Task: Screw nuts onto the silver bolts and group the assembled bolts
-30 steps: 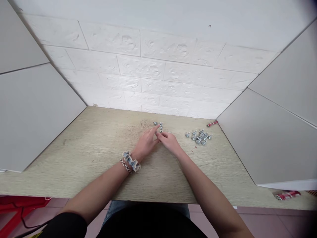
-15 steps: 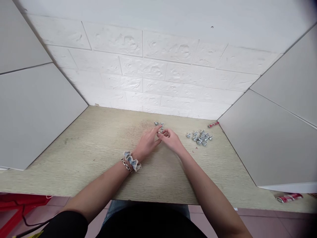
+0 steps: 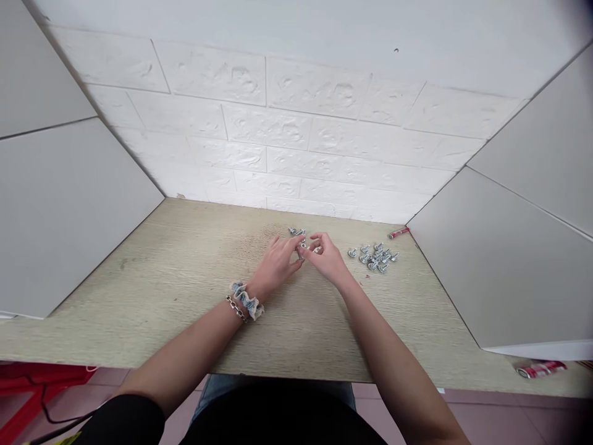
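Observation:
My left hand (image 3: 277, 264), with a scrunchie and a chain bracelet at the wrist, holds a small metal bolt (image 3: 299, 253) between thumb and fingertips. My right hand (image 3: 326, 259) is right beside it, its thumb close to the bolt and its fingers curled; whether it grips anything is too small to tell. Just beyond the fingertips lie a few metal bolts (image 3: 293, 231), partly hidden by my hands. To the right of my right hand, several metal bolts with washers (image 3: 373, 259) form a loose pile on the wooden table (image 3: 185, 278).
A red cylinder (image 3: 399, 233) lies by the right panel's back corner, and another red cylinder (image 3: 541, 369) lies at the front right. Grey panels (image 3: 74, 216) stand at both sides, with a white brick-patterned wall (image 3: 287, 130) behind.
My right hand has shifted slightly right, and its fingers have lifted and spread a little from my left hand. The bolt at my left fingertips shows more now.

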Demonstrator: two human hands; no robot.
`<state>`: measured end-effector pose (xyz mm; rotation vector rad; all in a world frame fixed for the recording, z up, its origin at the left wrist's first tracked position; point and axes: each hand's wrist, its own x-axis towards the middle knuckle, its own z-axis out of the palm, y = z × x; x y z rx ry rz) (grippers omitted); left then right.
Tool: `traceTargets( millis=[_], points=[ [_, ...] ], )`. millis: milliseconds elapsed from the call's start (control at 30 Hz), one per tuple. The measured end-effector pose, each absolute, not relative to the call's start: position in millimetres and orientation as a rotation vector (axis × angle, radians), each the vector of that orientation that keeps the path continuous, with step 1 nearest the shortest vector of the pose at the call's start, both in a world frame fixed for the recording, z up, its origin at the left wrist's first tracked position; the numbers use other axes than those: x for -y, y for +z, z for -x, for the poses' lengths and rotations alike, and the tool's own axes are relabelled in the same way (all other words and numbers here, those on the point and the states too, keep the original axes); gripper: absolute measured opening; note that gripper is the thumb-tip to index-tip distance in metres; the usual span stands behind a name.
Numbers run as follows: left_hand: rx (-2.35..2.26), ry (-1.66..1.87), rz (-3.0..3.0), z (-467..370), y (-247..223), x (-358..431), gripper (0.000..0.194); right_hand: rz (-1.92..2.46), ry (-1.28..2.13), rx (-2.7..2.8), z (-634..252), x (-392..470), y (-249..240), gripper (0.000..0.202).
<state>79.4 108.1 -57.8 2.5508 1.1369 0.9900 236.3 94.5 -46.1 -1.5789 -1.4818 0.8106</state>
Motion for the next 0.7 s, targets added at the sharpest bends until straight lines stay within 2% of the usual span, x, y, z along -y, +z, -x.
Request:
traceTargets(
  millis=[333,700],
  points=[
    [-1.04,1.053,-2.626,-82.9,-57.0,-106.4,0.041,1.61,0.852,1.516,-237.5,-93.6,-42.9,0.065],
    [-1.062,1.08,-2.594,-84.0,-60.2,-107.9,0.037,1.595,0.837,1.556,-232.5,-89.5,-38.3,0.046]
  ],
)
